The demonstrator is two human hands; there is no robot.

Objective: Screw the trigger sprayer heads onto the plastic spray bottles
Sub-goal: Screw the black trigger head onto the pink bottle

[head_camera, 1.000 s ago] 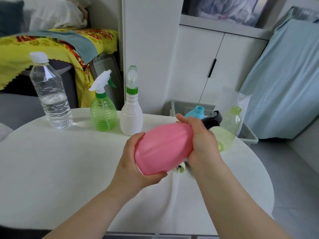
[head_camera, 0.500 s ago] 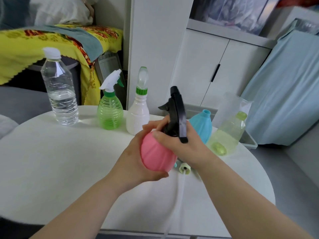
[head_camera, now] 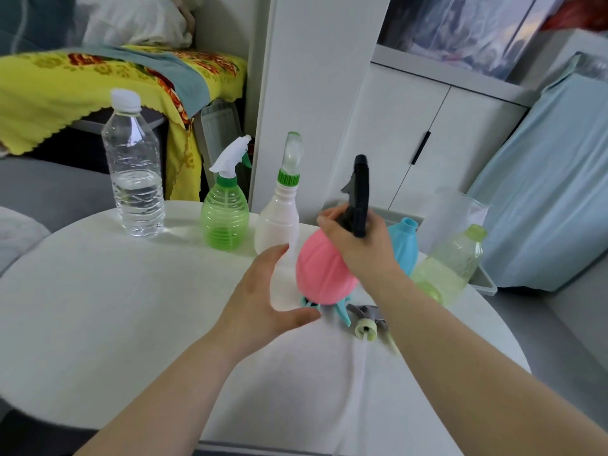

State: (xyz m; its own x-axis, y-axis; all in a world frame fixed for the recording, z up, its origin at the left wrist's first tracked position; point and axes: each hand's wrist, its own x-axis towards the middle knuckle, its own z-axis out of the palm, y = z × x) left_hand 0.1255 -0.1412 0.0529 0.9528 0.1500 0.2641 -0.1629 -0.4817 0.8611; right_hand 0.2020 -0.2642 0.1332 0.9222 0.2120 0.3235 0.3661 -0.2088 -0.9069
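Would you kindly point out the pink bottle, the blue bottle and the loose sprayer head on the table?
pink bottle point(head_camera: 324, 274), head view, bulging side.
blue bottle point(head_camera: 405, 243), head view, shoulder.
loose sprayer head point(head_camera: 366, 330), head view, screw collar.

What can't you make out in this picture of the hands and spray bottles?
All in the head view:
- Neck of the pink bottle: the right hand covers where the black sprayer head joins it, so thread seating is hidden.
- Teal sprayer head: mostly behind the pink bottle.
- Grey sprayer head: partly behind the right forearm, blurred.
- Blue bottle: its left part is behind the right hand.
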